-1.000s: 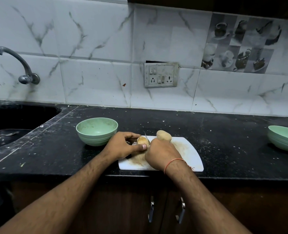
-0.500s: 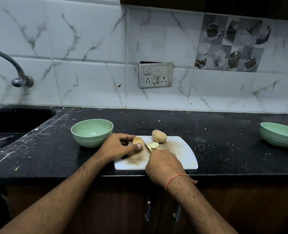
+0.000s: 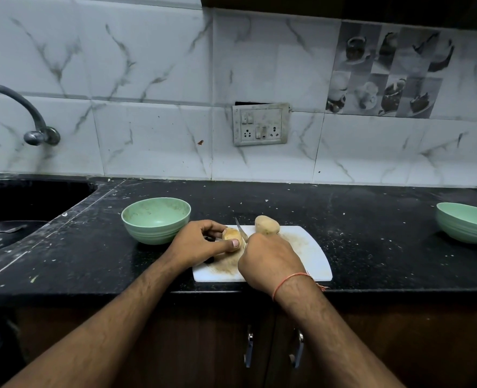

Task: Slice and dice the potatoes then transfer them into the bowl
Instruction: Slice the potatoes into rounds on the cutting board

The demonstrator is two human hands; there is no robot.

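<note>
A curved grey metal tap point(image 3: 21, 113) stood out from the white marbled wall tiles point(image 3: 147, 79) at 10 o'clock, over a dark recessed sink point(image 3: 21, 203). On the speckled black stone countertop point(image 3: 371, 247), a pale green ribbed bowl point(image 3: 156, 219) sat at 11 o'clock of the cutting board, just beside its left corner; no potato showed inside it.

The left hand point(image 3: 201, 245) lay at the left end of the white rectangular plastic cutting board point(image 3: 313, 256), fingers curled over a partly cut tan potato point(image 3: 232, 236), thumb pressed against its near side, holding it to the board. A narrow steel knife blade point(image 3: 240, 229) stood tilted against the potato's right, cut end, tip pointing to 11 o'clock. The right hand point(image 3: 271, 261) was closed round the knife's handle, which the fist hid; an orange thread bracelet point(image 3: 290, 281) circled that wrist.

A second whole tan potato point(image 3: 266, 224) rested at the board's far edge, at 12 o'clock of the right hand, apart from the blade. Brownish smears marked the board.

A dirty white switch-and-socket plate point(image 3: 260, 125) was on the wall at 12 o'clock. A second pale green bowl point(image 3: 467, 224) stood at 3 o'clock, well apart from the board. Two metal cabinet handles point(image 3: 296, 350) showed under the counter.
</note>
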